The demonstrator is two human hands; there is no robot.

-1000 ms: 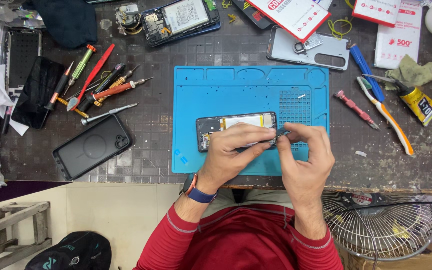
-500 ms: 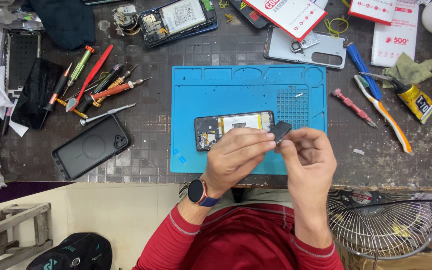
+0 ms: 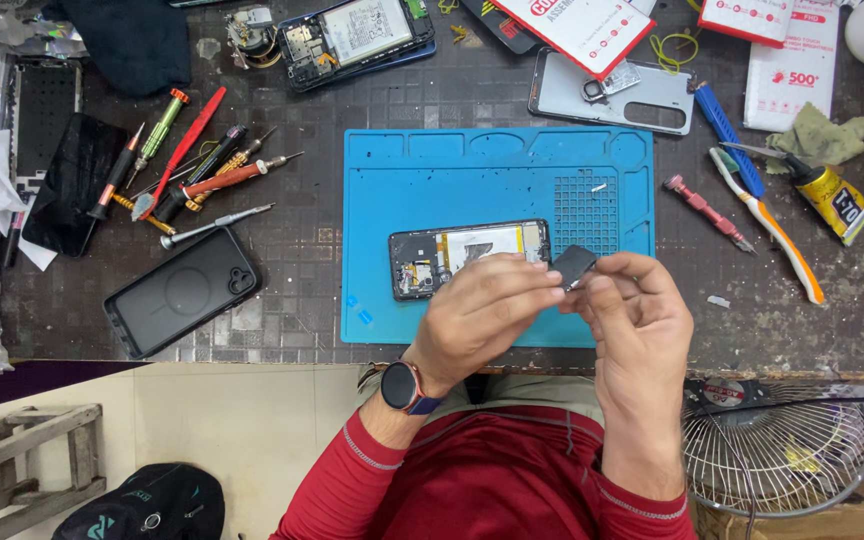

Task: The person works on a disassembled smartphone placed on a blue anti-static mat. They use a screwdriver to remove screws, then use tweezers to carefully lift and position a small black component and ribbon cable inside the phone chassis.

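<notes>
Both hands meet just over the near edge of the blue mat [image 3: 402, 190]: the left hand [image 3: 480, 310] and right hand [image 3: 637, 315] pinch a small dark part [image 3: 574, 266] between their fingertips, lifted clear of the mat, probably so it can be turned and looked at closely. Each hand is closed narrowly on that part, fingers curled in. Just behind the left hand lies the opened phone [image 3: 467, 255], back off and innards facing up, square on the mat, which keeps it steady and within reach. Loose bits sit on the mat's gridded patch, apparently parked there so they do not roll away. Screwdrivers [image 3: 192, 180] lie bunched to the left beside a black case [image 3: 184, 292], well apart from the work. To the right rest a toothbrush [image 3: 767, 225] and a glue tube [image 3: 832, 195], near but not touching.
</notes>
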